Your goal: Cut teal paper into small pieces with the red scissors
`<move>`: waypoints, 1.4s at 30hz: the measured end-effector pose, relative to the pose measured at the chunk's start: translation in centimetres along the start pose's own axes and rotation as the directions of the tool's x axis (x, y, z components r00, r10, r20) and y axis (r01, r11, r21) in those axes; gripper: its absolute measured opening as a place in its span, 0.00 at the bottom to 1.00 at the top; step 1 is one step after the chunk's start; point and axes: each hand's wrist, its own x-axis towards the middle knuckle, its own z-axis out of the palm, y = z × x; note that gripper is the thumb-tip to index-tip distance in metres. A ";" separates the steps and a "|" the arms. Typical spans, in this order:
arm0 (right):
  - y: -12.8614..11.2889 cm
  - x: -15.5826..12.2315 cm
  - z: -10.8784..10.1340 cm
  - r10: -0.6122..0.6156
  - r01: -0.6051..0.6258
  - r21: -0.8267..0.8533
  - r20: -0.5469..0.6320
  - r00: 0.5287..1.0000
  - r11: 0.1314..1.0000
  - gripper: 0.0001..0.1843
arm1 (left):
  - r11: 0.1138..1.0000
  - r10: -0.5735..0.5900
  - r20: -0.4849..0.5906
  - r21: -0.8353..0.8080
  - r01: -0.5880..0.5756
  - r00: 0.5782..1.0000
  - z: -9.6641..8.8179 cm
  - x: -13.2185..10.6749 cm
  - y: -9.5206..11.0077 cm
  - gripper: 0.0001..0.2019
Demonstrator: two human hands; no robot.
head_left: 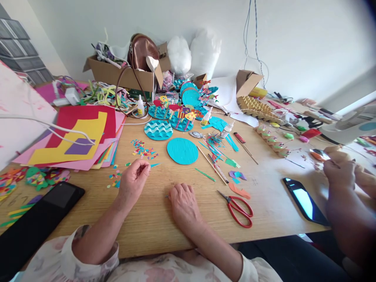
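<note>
My left hand (133, 178) is raised over the table, its fingers pinched on a small pointed blue paper strip (155, 165). The strip's tip points right, toward a blue paper-covered oval (182, 151). Resting on the wood, my right hand (185, 205) has its fingers curled down. A tiny dark tip shows beside its thumb, too small to name. Red-handled scissors (240, 209) lie partly open to the right of it. Behind my left hand are small coloured paper scraps (142, 148), and a blue oval with wavy strips (158, 130) sits beyond them.
Stacked coloured sheets (73, 137) and a black phone-like device (44, 211) are at left. Glue bottles (227, 130), wooden sticks (216, 166) and finished fish decorations (182, 117) stand ahead. A phone (304, 201) and another person's hand (340, 172) are at right.
</note>
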 end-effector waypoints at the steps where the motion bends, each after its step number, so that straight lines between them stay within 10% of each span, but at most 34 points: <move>1: 0.1 0.0 -0.2 0.010 -0.010 0.017 -0.007 1.000 1.000 0.09 | 1.000 -0.002 -0.002 -0.002 0.002 1.000 0.0 0.0 -0.1 0.05; 11: 10.7 2.9 -8.1 0.360 -0.350 0.093 -0.150 0.921 0.932 0.10 | 0.999 -0.031 0.033 0.009 0.031 0.999 0.2 -0.2 0.0 0.06; 17: 20.1 10.4 -8.4 0.559 -0.563 -0.005 -0.109 0.822 0.826 0.10 | 0.999 -0.026 0.029 0.019 0.026 0.999 0.1 -0.3 -1.0 0.05; 24: 24.2 14.3 -8.3 0.620 -0.621 -0.031 -0.036 0.784 0.784 0.15 | 0.998 -0.017 0.027 0.059 0.015 1.000 0.2 -0.1 -1.4 0.06; 34: 24.3 13.6 -9.9 0.558 -0.554 0.098 -0.029 0.829 0.827 0.14 | 0.993 -0.112 0.046 0.051 0.109 0.993 0.5 -0.1 -1.8 0.08; 42: 11.9 8.5 -11.0 0.105 -0.141 0.417 0.106 0.989 0.898 0.10 | 0.908 -0.321 0.128 -0.239 0.343 0.939 1.5 0.2 1.2 0.08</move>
